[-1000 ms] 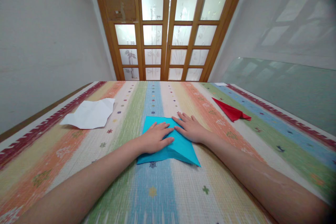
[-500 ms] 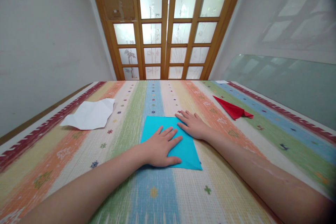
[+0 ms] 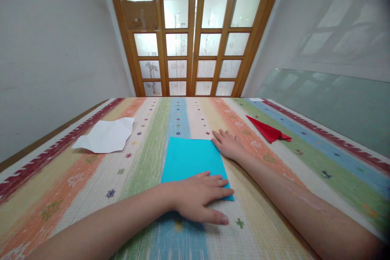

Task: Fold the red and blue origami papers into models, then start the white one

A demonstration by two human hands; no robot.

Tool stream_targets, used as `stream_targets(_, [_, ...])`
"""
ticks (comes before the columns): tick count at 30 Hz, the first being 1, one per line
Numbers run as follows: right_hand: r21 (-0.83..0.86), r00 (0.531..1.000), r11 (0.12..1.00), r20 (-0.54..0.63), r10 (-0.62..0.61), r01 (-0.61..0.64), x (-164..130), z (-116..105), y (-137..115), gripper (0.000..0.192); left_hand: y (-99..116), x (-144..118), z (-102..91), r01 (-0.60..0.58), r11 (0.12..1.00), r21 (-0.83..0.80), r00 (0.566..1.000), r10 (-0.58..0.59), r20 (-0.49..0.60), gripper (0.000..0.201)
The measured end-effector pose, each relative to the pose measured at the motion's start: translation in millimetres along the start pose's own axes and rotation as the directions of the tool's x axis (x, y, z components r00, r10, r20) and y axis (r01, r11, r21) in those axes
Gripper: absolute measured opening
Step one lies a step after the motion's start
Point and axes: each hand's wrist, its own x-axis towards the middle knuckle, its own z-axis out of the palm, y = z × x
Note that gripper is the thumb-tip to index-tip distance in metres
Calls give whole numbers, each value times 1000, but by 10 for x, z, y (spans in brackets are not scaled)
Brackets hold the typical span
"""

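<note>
Blue paper (image 3: pixel 193 158) lies flat at frame centre on the striped surface (image 3: pixel 91 178). Left hand (image 3: pixel 199 197), open and flat, presses its near edge; right hand (image 3: pixel 228 145), also open, rests at its far right corner.

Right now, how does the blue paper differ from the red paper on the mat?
The blue paper lies flat as a broad rectangle; the red paper is folded into a narrow pointed shape. The left hand and right hand both rest on the blue paper's edges; the red paper lies untouched, off to the right. Both sit on the striped mat.
</note>
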Motion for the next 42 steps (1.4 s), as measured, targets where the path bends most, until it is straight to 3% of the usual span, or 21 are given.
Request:
stream_targets(4, [-2, 1000, 1000, -6, 6, -6, 3, 24, 7, 63, -311, -27, -48, 226, 972, 70, 969, -218, -114, 66])
stream_targets(7, [0, 1000, 1000, -13, 3, -3, 2, 33, 4, 62, -613, -87, -57, 388, 897, 213, 912, -341, -227, 71])
stream_targets(12, [7, 1000, 1000, -10, 1, -1, 1, 37, 6, 62, -1006, -189, -91, 570, 783, 250, 809, -481, -338, 75])
stream_targets(17, [10, 1000, 1000, -4, -2, 2, -11, 31, 9, 62, -1177, -237, -156, 690, 687, 228, 708, -578, -405, 80])
stream_targets(20, [12, 1000, 1000, -2, -1, 1, -17, 26, 5, 62, -1180, -242, -165, 721, 654, 229, 676, -590, -442, 78])
stream_targets(22, [15, 1000, 1000, -2, 0, 0, -19, 25, -1, 61, -1144, -242, -164, 709, 658, 253, 689, -568, -450, 76])
stream_targets(27, [23, 1000, 1000, -14, 11, -10, -21, 37, -16, 62, -940, -212, -171, 494, 800, 341, 862, -399, -314, 68])
stream_targets(30, [23, 999, 1000, -32, 9, -9, -24, 44, -25, 61, -789, -168, -158, 382, 853, 355, 920, -315, -234, 69])
stream_targets(37, [16, 998, 1000, -64, 2, -1, -46, 38, -42, 58, -413, -123, -9, 223, 920, 321, 973, -193, -124, 79])
stream_targets(42, [19, 997, 1000, -72, -7, 8, -60, 25, -47, 58, -71, -253, 146, 207, 950, 236, 977, -190, -92, 87])
